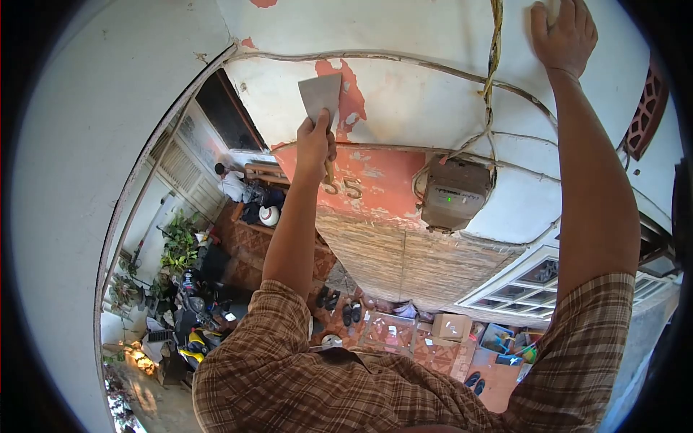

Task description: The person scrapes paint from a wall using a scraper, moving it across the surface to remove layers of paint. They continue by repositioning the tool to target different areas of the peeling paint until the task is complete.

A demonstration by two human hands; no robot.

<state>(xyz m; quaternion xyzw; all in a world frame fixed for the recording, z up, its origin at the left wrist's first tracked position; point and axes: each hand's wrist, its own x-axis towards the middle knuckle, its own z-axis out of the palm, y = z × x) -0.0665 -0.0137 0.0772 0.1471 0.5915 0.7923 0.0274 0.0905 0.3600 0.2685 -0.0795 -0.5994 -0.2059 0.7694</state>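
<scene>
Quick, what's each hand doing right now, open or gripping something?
Left hand: closed, holding a flat scraper.
Right hand: looks open, raised at the white wall; its fingertips meet the picture's top edge.

Soft, bright daylight with strong fisheye curvature and blackened corners.

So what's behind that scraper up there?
Behind the scraper in the left hand is wall: white paint and a reddish patch show around its edges. Whatever lies directly under the blade is covered.
</scene>
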